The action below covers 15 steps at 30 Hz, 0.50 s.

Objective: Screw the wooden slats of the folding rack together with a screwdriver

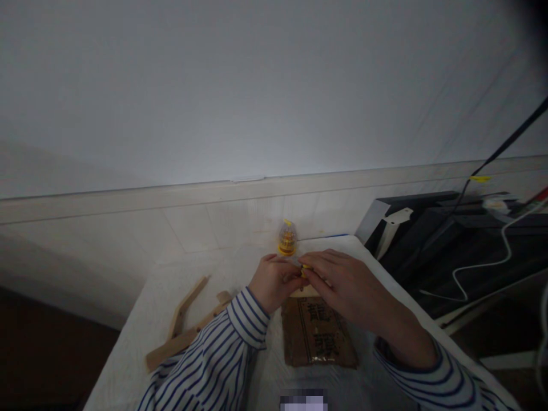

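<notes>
My left hand (274, 282) and my right hand (342, 282) meet above the middle of the white table. Between their fingertips is a small yellow piece (304, 270) with a dark part; its kind is too small to make out. My right thumb and fingers are closed on it, and my left fingers are pinched together right beside it. Something pale and see-through shows over the left fingers. Just beyond stands a clear dome-shaped case (287, 237) with a yellow base and yellow contents. Below the hands lies a flat brown package (319, 334) with black print.
On the left of the white table (128, 342) lie an angled wooden piece (184, 308) and a thicker wooden bar (171, 348), partly behind my sleeve. A wall (240, 222) rises at the back. Dark panels (449, 245) and a white cable (483, 265) are at the right.
</notes>
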### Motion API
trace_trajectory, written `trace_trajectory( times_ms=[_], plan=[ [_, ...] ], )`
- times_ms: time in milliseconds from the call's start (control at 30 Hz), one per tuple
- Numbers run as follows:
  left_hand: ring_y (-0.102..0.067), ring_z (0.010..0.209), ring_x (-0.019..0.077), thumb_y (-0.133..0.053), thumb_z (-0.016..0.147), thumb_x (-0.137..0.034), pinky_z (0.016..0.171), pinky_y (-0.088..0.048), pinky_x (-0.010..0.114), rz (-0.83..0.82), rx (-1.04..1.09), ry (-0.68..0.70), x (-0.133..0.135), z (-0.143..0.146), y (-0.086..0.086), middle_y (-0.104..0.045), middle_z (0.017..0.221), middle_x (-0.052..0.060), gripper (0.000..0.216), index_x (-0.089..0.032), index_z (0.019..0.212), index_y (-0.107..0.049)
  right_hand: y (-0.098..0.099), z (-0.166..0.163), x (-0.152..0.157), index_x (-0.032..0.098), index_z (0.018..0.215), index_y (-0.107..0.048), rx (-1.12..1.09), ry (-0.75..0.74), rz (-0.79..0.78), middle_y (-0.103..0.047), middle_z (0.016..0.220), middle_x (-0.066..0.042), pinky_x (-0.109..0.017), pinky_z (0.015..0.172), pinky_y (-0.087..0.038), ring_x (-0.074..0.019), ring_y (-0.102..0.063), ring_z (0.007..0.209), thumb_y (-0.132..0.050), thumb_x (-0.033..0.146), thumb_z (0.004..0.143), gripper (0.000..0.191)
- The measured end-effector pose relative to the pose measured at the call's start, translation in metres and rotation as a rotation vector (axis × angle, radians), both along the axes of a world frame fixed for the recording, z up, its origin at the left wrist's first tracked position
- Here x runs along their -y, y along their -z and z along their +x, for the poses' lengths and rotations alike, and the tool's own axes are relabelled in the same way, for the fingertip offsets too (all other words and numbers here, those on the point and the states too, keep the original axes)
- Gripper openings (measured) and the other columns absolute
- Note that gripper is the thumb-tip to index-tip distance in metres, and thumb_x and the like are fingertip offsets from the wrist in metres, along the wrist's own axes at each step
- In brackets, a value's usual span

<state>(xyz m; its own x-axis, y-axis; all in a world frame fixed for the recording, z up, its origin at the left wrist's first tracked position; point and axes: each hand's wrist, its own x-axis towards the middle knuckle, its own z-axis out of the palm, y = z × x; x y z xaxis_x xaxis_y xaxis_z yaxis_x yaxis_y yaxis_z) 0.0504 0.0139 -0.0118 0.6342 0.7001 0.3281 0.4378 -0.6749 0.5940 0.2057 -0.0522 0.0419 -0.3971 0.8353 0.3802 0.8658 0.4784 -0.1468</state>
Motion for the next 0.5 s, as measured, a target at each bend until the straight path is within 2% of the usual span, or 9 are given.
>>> trace_trajectory(
  times_ms=[167, 400, 500],
  plan=[
    [-0.061, 0.078, 0.0152, -0.066, 0.077, -0.027, 0.090, -0.031, 0.034, 0.014, -0.003, 0.026, -0.0012, -0.0008, 0.0025, -0.069, 0.073, -0.001, 0.008, -0.021, 0.073, -0.068, 0.0009, 0.0005, -0.0022, 0.014, 0.098, -0.063, -0.008, 0.009, -0.015, -0.067, 0.098, -0.009, -0.039, 0.078, -0.049, -0.0224, -0.061, 0.088, -0.045, 0.019, 0.088, 0.022],
    [-0.060, 0.074, 0.0145, -0.063, 0.079, -0.027, 0.081, -0.038, 0.028, 0.052, -0.018, 0.076, -0.0025, -0.0009, 0.0005, -0.068, 0.071, 0.000, 0.009, -0.021, 0.080, -0.070, 0.0017, 0.0018, -0.0030, 0.014, 0.095, -0.062, -0.008, 0.019, -0.025, -0.067, 0.095, -0.009, -0.039, 0.076, -0.049, -0.0224, -0.061, 0.086, -0.045, 0.020, 0.088, 0.020],
    [-0.061, 0.076, 0.0148, -0.063, 0.079, -0.027, 0.081, -0.039, 0.028, 0.052, -0.019, 0.087, -0.0025, -0.0010, 0.0005, -0.069, 0.075, 0.000, 0.009, -0.022, 0.084, -0.070, 0.0024, 0.0019, -0.0032, 0.015, 0.095, -0.062, -0.004, 0.024, -0.027, -0.067, 0.094, -0.008, -0.039, 0.076, -0.049, -0.0220, -0.061, 0.086, -0.046, 0.020, 0.087, 0.019]
  ],
)
